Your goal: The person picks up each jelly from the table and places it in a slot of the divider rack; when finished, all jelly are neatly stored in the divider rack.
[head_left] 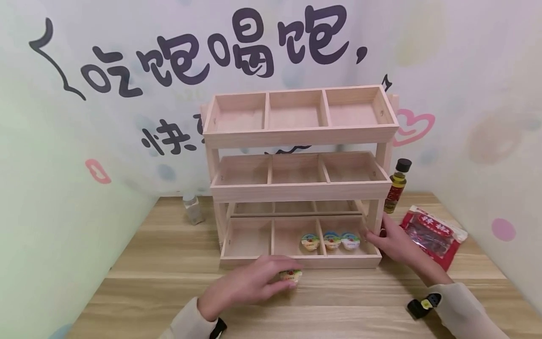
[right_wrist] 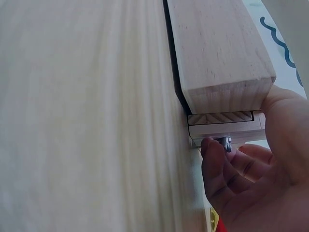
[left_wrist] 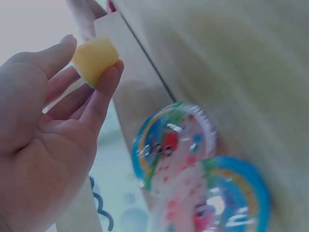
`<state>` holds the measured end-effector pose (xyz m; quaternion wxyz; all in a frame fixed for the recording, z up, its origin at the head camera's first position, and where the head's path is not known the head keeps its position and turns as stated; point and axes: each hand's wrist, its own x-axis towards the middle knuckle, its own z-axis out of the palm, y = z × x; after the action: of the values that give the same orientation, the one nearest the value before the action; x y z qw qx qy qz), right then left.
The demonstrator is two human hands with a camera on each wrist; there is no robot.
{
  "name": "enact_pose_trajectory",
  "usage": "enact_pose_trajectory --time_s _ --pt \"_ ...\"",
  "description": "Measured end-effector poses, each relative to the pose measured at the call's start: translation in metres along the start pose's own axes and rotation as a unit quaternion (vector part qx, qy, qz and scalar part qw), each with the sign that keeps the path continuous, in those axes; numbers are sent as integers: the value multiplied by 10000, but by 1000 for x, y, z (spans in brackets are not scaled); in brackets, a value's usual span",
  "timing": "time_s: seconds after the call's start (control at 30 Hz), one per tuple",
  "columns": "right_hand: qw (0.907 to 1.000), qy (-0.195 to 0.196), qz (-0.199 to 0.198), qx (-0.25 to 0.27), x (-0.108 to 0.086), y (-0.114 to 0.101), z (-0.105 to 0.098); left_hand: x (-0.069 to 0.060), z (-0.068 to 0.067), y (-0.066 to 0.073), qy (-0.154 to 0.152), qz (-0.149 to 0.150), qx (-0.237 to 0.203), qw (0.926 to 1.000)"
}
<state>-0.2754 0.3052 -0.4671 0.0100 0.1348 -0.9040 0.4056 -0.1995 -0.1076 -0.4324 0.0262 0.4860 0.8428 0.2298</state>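
Observation:
My left hand [head_left: 256, 281] pinches a small jelly cup [head_left: 291, 275] between thumb and fingers, just before the front board of the bottom tray. In the left wrist view its yellow cup body [left_wrist: 96, 55] shows. Two more jelly cups with printed lids [left_wrist: 176, 142] lie close to that camera. My right hand [head_left: 397, 242] grips the right end of the three-tier wooden rack [head_left: 296, 192]; in the right wrist view its curled fingers are beside a metal bolt [right_wrist: 225, 143]. One jelly cup [head_left: 310, 242] sits in the bottom tray's middle compartment, and two jelly cups [head_left: 332, 240] in the right one.
Behind the rack's right side stands a bottle with a black cap [head_left: 395, 186]. A red packet [head_left: 434, 235] lies on the wooden table [head_left: 169, 292] past my right hand. To the rack's left is a small clear jar [head_left: 193, 209]. A patterned wall rises behind.

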Motion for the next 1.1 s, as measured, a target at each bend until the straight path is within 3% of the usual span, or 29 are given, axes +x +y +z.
enact_pose_trajectory --time_s 0.13,0.37,0.63,0.83,1.1 --pt "10000 -2 -14 -27 0 -1 -1 5 -10 -1 116 -36 8 9999" --pt "10000 -8 45 -12 -2 -1 -1 21 -23 -9 340 -83 -426 9985" --pt "10000 1 21 -32 -1 -1 -1 37 -25 -25 1046 -512 -242 9929" --pt "10000 8 26 -39 -1 0 0 45 -25 -40 961 -857 -311 9912" --pt "9999 -44 121 -6 -1 -1 -1 49 -21 -47 910 -996 -249 9905"
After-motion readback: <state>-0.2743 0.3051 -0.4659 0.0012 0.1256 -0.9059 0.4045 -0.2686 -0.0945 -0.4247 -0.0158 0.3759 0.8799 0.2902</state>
